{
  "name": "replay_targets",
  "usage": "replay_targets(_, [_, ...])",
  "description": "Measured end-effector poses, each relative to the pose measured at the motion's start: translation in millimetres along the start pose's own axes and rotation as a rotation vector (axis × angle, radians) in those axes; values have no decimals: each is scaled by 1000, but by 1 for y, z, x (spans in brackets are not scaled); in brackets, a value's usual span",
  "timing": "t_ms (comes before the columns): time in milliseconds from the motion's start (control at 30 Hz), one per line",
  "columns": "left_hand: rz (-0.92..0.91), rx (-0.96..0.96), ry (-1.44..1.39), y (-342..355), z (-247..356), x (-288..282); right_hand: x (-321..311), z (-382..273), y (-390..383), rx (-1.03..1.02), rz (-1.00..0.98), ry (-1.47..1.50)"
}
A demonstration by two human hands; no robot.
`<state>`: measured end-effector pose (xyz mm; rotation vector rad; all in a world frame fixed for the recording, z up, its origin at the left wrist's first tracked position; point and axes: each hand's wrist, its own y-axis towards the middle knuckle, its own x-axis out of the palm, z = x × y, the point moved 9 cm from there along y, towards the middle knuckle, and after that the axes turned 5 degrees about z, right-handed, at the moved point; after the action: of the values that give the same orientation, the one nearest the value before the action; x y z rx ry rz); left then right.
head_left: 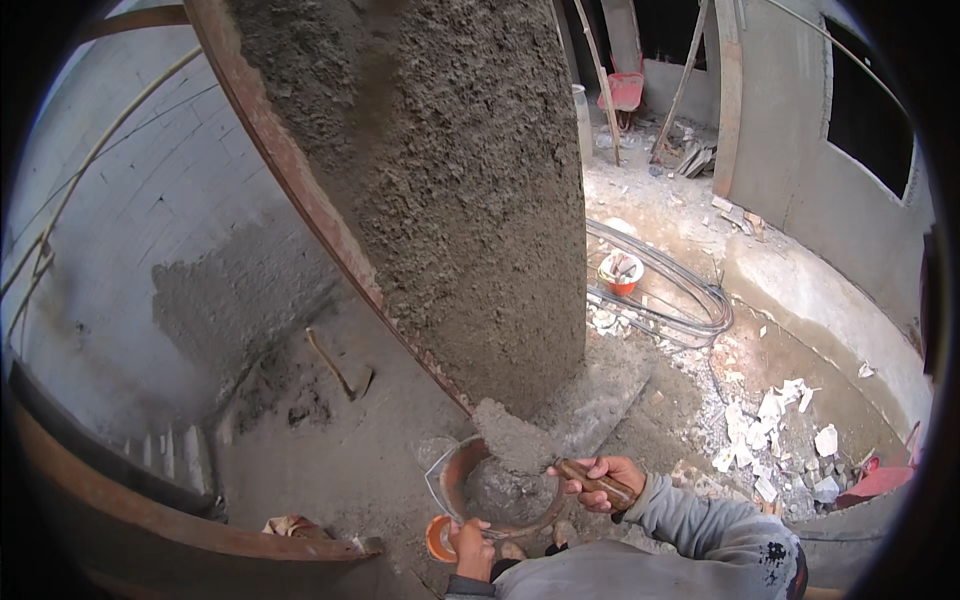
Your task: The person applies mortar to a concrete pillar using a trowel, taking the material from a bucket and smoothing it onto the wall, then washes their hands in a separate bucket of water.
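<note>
My right hand (607, 484) is wrapped round the wooden handle of a trowel (592, 482). Its blade carries wet grey mortar (515, 438) above the far side of a round brown bucket (455, 470). More mortar (500, 490) lies inside this bucket. At the bucket's near left side, my left hand (470, 548) is closed on the edge of a small orange cup (436, 524). Part of that cup is hidden behind the fingers. Just beyond the trowel stands a wide column (480, 230) coated in rough, wet mortar, with a wooden board (290, 180) along its left edge.
A hoe (335, 368) lies on the floor at left. Coiled grey hoses (700, 315) surround an orange and white bucket (621, 272) at right. White rubble (765, 425) is scattered nearer. A red wheelbarrow (624, 92) stands at the back. A curved wooden beam (180, 520) crosses the lower left.
</note>
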<state>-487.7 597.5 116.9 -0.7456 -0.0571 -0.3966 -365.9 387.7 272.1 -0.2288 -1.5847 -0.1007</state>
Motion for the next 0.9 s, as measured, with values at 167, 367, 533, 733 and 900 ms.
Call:
replay_targets(167, [-101,91,-32,1,22,23,126,-98,-10,-638,-26,-246])
replay_targets(367, [-86,181,4,-9,40,26,330,-207,-31,-1781,-26,-523])
replay_targets(533, [-120,220,25,-12,52,54,478,-298,-77,-2864,401,-389])
replay_targets(733, [-114,227,43,-11,65,74,632,-388,-36,-2258,932,-2127])
replay_targets(900, [21,214,52,-6,58,25,362,-212,99,-828,-86,-2416])
